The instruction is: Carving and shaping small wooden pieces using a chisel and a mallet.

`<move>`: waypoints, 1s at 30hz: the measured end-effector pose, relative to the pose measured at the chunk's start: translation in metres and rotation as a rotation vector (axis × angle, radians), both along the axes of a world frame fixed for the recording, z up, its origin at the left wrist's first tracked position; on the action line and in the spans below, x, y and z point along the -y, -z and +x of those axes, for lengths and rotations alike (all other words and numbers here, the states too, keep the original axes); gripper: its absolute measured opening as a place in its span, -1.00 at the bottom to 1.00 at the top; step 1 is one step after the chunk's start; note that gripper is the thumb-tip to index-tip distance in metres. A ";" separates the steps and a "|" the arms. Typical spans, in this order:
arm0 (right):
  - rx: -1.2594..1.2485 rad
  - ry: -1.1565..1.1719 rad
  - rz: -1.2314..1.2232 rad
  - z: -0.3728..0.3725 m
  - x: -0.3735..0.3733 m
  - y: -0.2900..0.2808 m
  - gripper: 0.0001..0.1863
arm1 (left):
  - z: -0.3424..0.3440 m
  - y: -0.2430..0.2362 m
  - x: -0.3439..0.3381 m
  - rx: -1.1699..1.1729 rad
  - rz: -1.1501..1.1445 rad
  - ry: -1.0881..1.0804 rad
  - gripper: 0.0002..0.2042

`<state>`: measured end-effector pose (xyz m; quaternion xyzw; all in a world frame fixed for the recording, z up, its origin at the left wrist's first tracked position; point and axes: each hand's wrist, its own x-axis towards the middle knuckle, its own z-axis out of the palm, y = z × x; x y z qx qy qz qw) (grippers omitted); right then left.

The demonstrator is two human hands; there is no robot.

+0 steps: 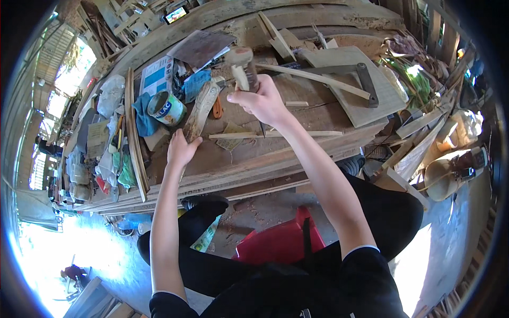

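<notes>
In my right hand (260, 100), the fingers are wrapped round a thick brown wooden tool (241, 58) with a rounded head, like a mallet. It is raised above the workbench (318, 114), and a thin dark point shows below the hand. My left hand (182, 150) grips the lower end of a curved, pale wooden piece (200, 108) that slants up and away across the bench. The far end of that piece lies just left of the raised tool. An orange-handled tool (217, 108) rests between the two hands. Thin wooden strips (275, 134) lie close to the bench's front edge.
Left of my left hand stand an open metal can (167, 108), blue cloth (143, 114), long wooden strips (132, 138) and plastic bags (111, 95). A metal square (366, 85) lies on a board (347, 55) to the right. A red plastic stool (281, 238) is below me.
</notes>
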<state>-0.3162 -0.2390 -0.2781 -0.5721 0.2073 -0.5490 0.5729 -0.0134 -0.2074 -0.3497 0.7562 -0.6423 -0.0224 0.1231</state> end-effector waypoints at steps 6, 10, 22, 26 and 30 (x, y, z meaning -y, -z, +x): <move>-0.144 0.001 -0.074 0.016 -0.001 0.003 -0.83 | -0.022 -0.032 0.004 0.009 0.124 -0.060 -0.31; -0.088 -0.024 -0.041 0.013 0.002 0.004 -0.83 | -0.033 -0.088 -0.024 -0.648 -0.156 0.085 -0.55; -0.050 -0.022 -0.105 0.024 0.002 0.005 -0.86 | -0.117 -0.253 -0.091 -0.049 0.027 0.587 -0.47; -0.203 0.002 -0.118 0.017 0.012 0.011 -0.86 | -0.116 -0.274 -0.101 -0.318 -0.413 0.546 -0.46; -0.072 -0.008 -0.047 0.010 0.004 0.002 -0.86 | -0.100 -0.303 -0.097 -0.607 -0.291 0.425 -0.36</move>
